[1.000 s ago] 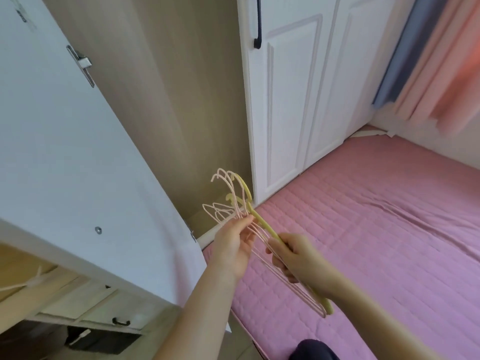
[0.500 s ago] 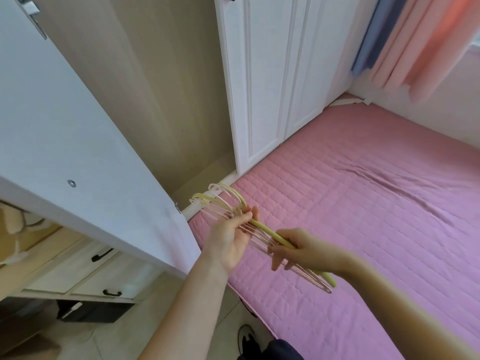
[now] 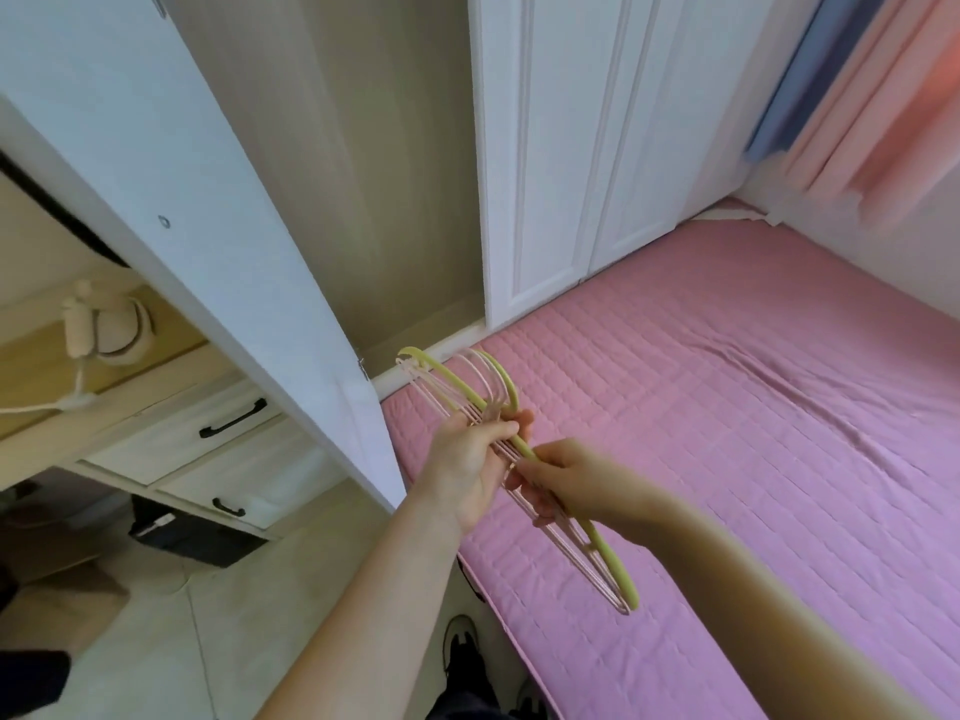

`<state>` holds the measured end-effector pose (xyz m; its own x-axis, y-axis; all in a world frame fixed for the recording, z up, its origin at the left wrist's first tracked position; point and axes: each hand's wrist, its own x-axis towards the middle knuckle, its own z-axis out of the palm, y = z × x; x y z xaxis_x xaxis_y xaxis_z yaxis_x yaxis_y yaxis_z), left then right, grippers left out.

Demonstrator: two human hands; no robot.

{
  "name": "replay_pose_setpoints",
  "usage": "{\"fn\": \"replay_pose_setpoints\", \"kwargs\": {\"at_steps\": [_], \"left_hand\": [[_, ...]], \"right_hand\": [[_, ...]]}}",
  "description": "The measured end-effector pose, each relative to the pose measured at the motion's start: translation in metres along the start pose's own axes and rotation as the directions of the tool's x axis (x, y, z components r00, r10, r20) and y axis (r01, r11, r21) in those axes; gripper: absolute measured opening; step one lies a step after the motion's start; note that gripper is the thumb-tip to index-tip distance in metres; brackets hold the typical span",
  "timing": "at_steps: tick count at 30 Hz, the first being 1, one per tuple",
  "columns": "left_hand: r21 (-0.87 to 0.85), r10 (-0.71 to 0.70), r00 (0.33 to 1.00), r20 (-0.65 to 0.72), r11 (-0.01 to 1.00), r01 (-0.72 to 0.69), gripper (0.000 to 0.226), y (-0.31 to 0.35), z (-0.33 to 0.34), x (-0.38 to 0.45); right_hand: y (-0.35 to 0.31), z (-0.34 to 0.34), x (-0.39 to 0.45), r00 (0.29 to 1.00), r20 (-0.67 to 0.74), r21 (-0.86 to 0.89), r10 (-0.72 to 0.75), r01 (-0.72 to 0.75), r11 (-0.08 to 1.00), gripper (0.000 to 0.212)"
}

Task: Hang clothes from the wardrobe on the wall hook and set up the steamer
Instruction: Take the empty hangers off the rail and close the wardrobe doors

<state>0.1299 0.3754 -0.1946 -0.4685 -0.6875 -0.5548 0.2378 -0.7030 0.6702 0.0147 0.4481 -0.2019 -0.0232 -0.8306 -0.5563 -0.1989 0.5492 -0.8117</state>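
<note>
My left hand (image 3: 470, 459) grips bundle of thin pink and yellow-green plastic hangers (image 3: 524, 459) near hooks; my right hand (image 3: 566, 478) pinches bundle mid-length. Bundle above pink quilted bed (image 3: 753, 433) edge.

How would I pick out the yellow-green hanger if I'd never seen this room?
Find the pink quilted bed, then the two hands above its near-left edge. They hold a bunch of hangers. The yellow-green hanger is the one thick, solid-coloured one; the rest are thin pale pink wire.
</note>
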Motion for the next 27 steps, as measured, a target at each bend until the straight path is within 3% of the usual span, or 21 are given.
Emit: {"fn": "replay_pose_setpoints", "kwargs": {"at_steps": [3, 7, 10, 13, 17, 20, 23, 27], "left_hand": [[0.060, -0.022, 1.000, -0.013, 0.998, 0.023, 0.015, -0.001, -0.011, -0.012], [0.155, -0.017, 0.999, -0.050, 0.988, 0.025, 0.011, 0.003, -0.038, -0.028], [0.181, 0.067, 0.992, -0.111, 0.982, -0.046, 0.022, 0.010, -0.052, -0.043], [0.317, 0.180, 0.974, -0.140, 0.940, -0.129, 0.022, 0.022, -0.063, -0.059], [0.485, 0.350, 0.926, -0.143, 0.840, -0.243, 0.019, 0.043, -0.079, -0.076], [0.551, 0.452, 0.882, -0.133, 0.774, -0.313, 0.020, 0.057, -0.090, -0.087], [0.607, 0.544, 0.832, -0.109, 0.699, -0.377, 0.020, 0.075, -0.105, -0.097], [0.652, 0.666, 0.744, -0.049, 0.586, -0.481, 0.015, 0.113, -0.130, -0.105]], "right_hand": [[0.006, 0.010, -0.006, 0.999, 0.052, 0.127, -0.011, 0.004, 0.992, 0.028], [0.010, 0.024, -0.008, 0.999, 0.039, 0.171, -0.004, -0.003, 0.985, 0.027], [0.004, 0.034, -0.008, 1.000, 0.003, 0.221, 0.004, -0.005, 0.975, 0.028], [-0.008, 0.046, -0.008, 0.997, -0.073, 0.279, -0.019, 0.039, 0.959, 0.032], [-0.027, 0.066, -0.006, 0.965, -0.232, 0.218, -0.122, 0.174, 0.960, 0.033], [-0.047, 0.086, -0.002, 0.898, -0.369, 0.105, -0.241, 0.298, 0.949, 0.035], [-0.071, 0.111, 0.006, 0.786, -0.530, 0.017, -0.318, 0.385, 0.923, 0.039], [-0.104, 0.142, 0.016, 0.650, -0.683, 0.022, -0.333, 0.474, 0.881, 0.020]]}}
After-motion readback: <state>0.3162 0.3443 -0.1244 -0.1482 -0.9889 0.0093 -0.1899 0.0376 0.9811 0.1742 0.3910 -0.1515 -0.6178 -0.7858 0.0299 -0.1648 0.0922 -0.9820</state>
